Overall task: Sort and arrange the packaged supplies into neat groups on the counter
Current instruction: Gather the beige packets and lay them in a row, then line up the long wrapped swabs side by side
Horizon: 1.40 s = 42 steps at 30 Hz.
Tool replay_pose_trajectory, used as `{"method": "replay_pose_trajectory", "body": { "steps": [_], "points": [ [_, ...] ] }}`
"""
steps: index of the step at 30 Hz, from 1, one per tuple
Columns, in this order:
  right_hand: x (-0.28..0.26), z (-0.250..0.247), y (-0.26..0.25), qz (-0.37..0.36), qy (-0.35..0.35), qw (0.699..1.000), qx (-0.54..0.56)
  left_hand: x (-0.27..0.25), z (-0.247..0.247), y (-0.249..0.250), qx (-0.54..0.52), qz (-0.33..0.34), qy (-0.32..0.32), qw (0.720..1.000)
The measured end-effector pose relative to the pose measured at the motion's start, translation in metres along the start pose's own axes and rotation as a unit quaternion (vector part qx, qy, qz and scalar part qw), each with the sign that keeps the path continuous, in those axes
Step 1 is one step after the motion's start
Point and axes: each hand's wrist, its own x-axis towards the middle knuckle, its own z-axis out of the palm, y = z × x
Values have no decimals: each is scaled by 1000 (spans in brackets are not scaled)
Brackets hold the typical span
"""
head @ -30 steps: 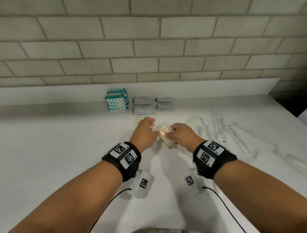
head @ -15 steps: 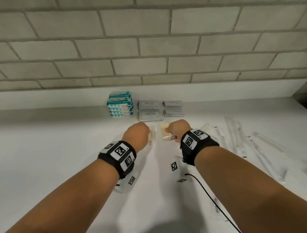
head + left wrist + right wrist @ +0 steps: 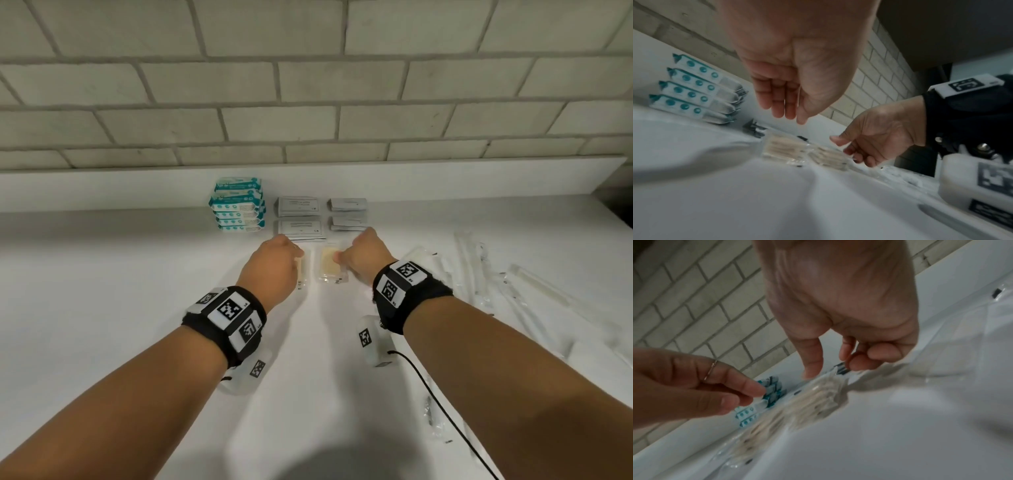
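Head view: your left hand (image 3: 274,263) and right hand (image 3: 364,258) sit mid-frame over two clear packs, the left pack (image 3: 303,267) and right pack (image 3: 330,265), which lie side by side on the table (image 3: 102,308), just below the grey packets (image 3: 298,216). A second ago you held one pack between both hands; now both lie flat, so this pair reads as placed. Teal packs (image 3: 238,209) stand stacked upper left of centre; long clear sleeves (image 3: 479,274) wait unsorted at right.

Left wrist view: your left fingers (image 3: 777,100) hang loose and apart, holding nothing; the packs (image 3: 803,151), centre frame, show pale tan contents under glossy film.

Right wrist view: your right fingers (image 3: 859,356) curl at the far pack edge (image 3: 838,371); whether they pinch it you cannot tell through the blur.
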Motion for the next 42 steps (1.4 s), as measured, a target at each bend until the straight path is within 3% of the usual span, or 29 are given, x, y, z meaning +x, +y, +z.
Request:
{"method": "replay_pose_trajectory", "body": {
  "steps": [2, 4, 7, 9, 11, 15, 18, 22, 24, 26, 28, 30, 32, 34, 39, 40, 42],
  "points": [
    [-4, -17, 10, -75, 52, 994, -66, -4, -4, 14, -30, 21, 34, 999],
    [-8, -39, 26, -87, 60, 968, -229, -6, -4, 33, -41, 51, 36, 997],
    [-13, -63, 51, -64, -58, 911, -403, -5, 4, 70, -54, 80, -27, 995],
    [-21, -72, 70, -88, -132, 907, -391, -3, 14, 97, -38, 108, -82, 990],
    [-37, -86, 87, -126, -165, 925, -319, -2, 24, 122, -16, 136, -148, 980],
    [-62, -130, 126, -147, -118, 961, -202, -7, 47, 147, 80, 156, -261, 949],
    [-65, -169, 163, -142, -90, 958, -233, -15, 53, 147, 96, 131, -253, 954],
    [-59, -202, 198, -120, -104, 949, -272, -30, 49, 159, 118, 74, -207, 968],
    [-57, -204, 200, -142, -99, 941, -289, -36, 49, 175, 140, 68, -168, 973],
    [-56, -194, 190, -195, -77, 930, -302, -41, 54, 191, 130, 53, -168, 976],
    [-56, -176, 177, -283, -70, 891, -350, -47, 60, 208, 112, 17, -191, 975],
    [-57, -155, 166, -378, -82, 812, -437, -51, 67, 216, 102, -25, -210, 972],
    [-57, -142, 158, -425, -102, 737, -515, -56, 72, 221, 99, -59, -213, 970],
    [-54, -139, 153, -464, -101, 682, -556, -61, 74, 224, 89, -92, -210, 969],
    [-51, -158, 160, -517, -77, 637, -567, -69, 74, 231, 36, -161, -237, 957],
    [-52, -165, 165, -520, -79, 644, -556, -70, 72, 233, 24, -166, -244, 955],
    [-55, -180, 176, -506, -95, 685, -516, -72, 69, 236, 16, -176, -255, 951]
  ]
}}
